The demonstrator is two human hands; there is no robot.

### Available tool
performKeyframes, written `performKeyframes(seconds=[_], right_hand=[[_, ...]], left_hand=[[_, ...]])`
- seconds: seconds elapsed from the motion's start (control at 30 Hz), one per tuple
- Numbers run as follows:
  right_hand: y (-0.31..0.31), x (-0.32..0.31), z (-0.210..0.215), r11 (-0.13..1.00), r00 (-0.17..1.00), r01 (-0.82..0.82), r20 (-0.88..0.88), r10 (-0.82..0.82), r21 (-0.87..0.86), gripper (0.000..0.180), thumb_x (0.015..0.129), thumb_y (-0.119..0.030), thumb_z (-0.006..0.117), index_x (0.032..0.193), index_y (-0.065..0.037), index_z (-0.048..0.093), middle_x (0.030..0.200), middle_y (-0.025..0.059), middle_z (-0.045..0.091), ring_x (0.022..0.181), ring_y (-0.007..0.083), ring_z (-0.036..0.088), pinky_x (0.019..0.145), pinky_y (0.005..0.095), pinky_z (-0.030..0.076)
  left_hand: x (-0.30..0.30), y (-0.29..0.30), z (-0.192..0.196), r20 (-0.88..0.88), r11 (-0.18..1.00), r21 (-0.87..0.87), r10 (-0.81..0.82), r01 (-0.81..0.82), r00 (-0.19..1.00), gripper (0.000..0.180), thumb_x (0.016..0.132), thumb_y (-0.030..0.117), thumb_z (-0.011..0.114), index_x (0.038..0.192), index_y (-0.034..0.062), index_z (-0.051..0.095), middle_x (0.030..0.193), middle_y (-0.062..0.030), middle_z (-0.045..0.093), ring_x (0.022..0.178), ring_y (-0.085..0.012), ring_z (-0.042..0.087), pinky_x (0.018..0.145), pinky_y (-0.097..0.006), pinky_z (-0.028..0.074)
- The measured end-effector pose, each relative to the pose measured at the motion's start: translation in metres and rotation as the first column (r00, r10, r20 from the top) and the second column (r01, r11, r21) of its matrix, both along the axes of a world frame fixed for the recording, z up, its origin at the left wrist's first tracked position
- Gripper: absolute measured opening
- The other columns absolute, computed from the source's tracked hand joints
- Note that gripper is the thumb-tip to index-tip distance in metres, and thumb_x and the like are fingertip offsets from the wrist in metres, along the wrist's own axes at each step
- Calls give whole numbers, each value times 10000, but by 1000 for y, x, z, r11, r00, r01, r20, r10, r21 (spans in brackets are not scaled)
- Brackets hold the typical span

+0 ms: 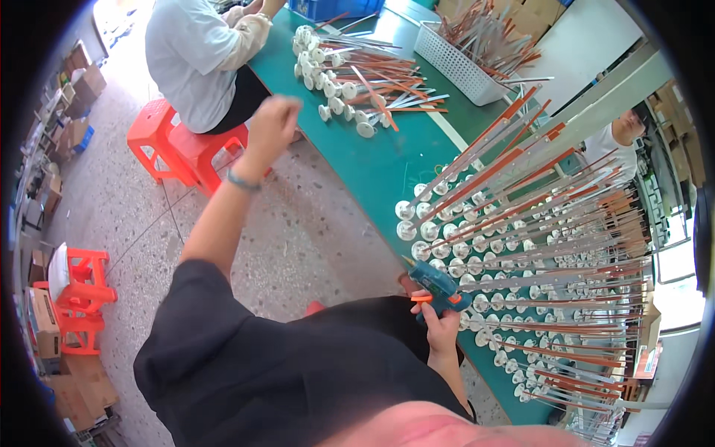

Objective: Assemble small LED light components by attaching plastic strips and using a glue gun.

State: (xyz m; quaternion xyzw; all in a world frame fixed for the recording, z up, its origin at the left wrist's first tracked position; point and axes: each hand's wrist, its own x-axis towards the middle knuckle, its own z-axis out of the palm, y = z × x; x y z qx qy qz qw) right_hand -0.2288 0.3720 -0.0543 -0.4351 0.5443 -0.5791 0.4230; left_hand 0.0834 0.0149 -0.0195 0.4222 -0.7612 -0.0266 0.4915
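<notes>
My right hand grips the handle of a teal glue gun beside the table's near edge. Its nozzle points up and to the left, and an orange trigger shows under my fingers. My left hand is raised at the end of a stretched arm, over the gap between the seated person and the table, with its fingers curled in. Anything inside those fingers is hidden. Nearest the glue gun stand rows of round white bases bearing long grey and brown strips, on the green table.
More white-based strips lie piled farther along the table. Behind them is a white basket of loose strips, near a blue crate. A person sits on red stools at the left; another person is across the table.
</notes>
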Motion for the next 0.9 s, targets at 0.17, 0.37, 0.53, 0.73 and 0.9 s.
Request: performKeyframes(seconds=[0.17, 0.37, 0.53, 0.73, 0.9], right_hand=[[5, -1, 0, 997, 999, -1, 43, -3, 82, 362, 841, 56, 615, 1191, 30, 527, 1008, 137, 680, 765, 153, 652, 726, 283, 532], [0, -1, -1, 996, 998, 32, 57, -37, 89, 364, 842, 58, 617, 1192, 27, 521, 1017, 132, 677, 777, 146, 654, 726, 274, 530], [-3, -3, 1, 998, 998, 8, 61, -11, 61, 347, 836, 52, 632, 1170, 25, 542, 1008, 113, 680, 786, 141, 655, 721, 270, 529], [-1, -4, -6, 998, 999, 12, 38, -14, 64, 370, 816, 49, 645, 1173, 34, 548, 981, 121, 686, 795, 152, 662, 743, 276, 531], [8, -2, -4, 999, 999, -13, 40, 11, 38, 380, 823, 30, 654, 1186, 30, 544, 1003, 125, 687, 799, 153, 662, 754, 284, 531]], left_hand=[[-54, -100, 49, 207, 955, -288, 129, -66, 970, 141, 857, 114, 568, 947, 85, 673, 961, -103, 662, 955, -300, 618, 824, -418, 491], [-77, -175, 46, 682, 919, -72, 328, -387, 653, 332, 875, 152, 528, 1196, 107, 599, 1167, -81, 645, 1124, -251, 588, 949, -450, 432], [-88, -167, 70, 782, 918, -131, 328, -375, 530, 165, 816, 221, 614, 873, 153, 753, 971, -103, 714, 985, -237, 667, 836, -389, 483], [-76, -131, 93, 672, 885, 337, 13, -322, 740, 337, 793, 289, 567, 953, 48, 740, 1031, -196, 698, 941, -332, 689, 805, -398, 542], [-16, -69, 35, -134, 561, 779, -288, 281, 948, 274, 836, 293, 687, 878, 26, 736, 769, -23, 666, 677, -117, 586, 608, -290, 462]])
